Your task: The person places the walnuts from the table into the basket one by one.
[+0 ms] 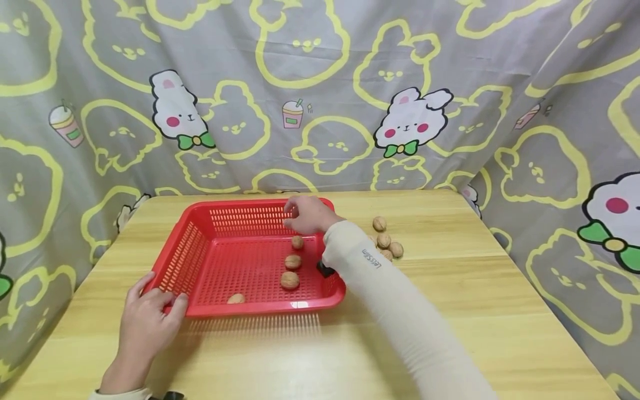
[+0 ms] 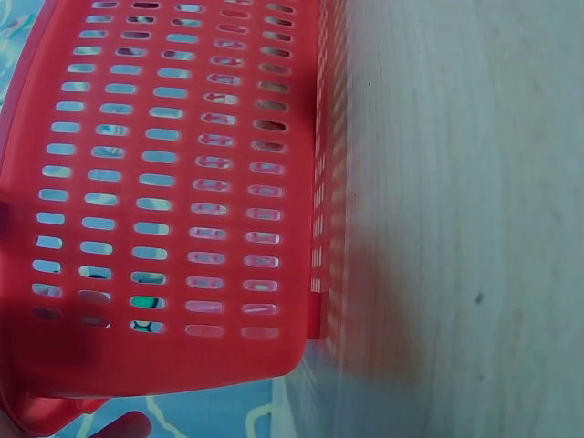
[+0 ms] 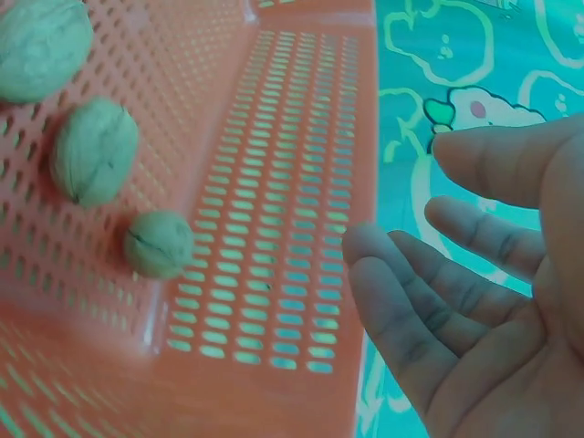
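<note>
Walnuts [image 1: 289, 280] sat inside the red basket [image 1: 245, 266], three in a rough row toward its right side and one by the near wall. The right grip [image 1: 307, 215] hung at the far right of the basket with thumb and fingers loosely curved, well parted and holding nothing; the smallest of the row lay nearest to it, apart from the fingers. Whether a fingertip touched the rim, one could not tell. The left grip [image 1: 152, 319] held the near left corner, fingers bent over the rim. More nuts [image 1: 383, 240] clustered on the desk [image 1: 475, 289], right of the basket, partly behind the right sleeve [image 1: 400, 311].
</note>
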`<state>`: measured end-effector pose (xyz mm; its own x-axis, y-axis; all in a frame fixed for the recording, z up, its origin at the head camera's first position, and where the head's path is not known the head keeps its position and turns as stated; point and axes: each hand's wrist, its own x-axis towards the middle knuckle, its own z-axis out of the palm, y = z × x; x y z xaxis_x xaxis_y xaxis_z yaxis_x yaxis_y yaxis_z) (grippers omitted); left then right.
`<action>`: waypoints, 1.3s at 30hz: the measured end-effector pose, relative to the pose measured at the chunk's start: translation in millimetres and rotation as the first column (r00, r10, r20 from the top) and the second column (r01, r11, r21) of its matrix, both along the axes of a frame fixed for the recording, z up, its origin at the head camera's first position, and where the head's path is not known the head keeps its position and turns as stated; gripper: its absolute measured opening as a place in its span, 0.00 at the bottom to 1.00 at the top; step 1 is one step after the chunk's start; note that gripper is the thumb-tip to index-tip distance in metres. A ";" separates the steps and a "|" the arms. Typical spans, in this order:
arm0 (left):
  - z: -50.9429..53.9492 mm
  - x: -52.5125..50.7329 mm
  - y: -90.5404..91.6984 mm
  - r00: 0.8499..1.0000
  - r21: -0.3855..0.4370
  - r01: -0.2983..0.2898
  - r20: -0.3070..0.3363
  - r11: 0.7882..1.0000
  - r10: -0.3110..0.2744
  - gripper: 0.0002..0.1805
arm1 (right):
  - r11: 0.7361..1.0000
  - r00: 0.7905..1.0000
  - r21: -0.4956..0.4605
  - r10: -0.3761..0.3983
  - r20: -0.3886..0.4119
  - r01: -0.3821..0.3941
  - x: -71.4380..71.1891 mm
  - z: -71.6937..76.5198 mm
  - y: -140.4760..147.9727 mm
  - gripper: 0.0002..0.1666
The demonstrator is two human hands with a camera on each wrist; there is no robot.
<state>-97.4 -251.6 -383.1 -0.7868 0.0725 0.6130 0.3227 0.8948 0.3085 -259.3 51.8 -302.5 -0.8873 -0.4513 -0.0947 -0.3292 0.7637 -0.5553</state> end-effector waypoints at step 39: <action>-5.5 -2.1 -2.5 0.999 -0.012 -0.001 -0.052 1.000 0.000 0.12 | 0.949 0.948 -0.058 -0.314 -0.057 0.311 -14.2 -27.0 156.9 0.18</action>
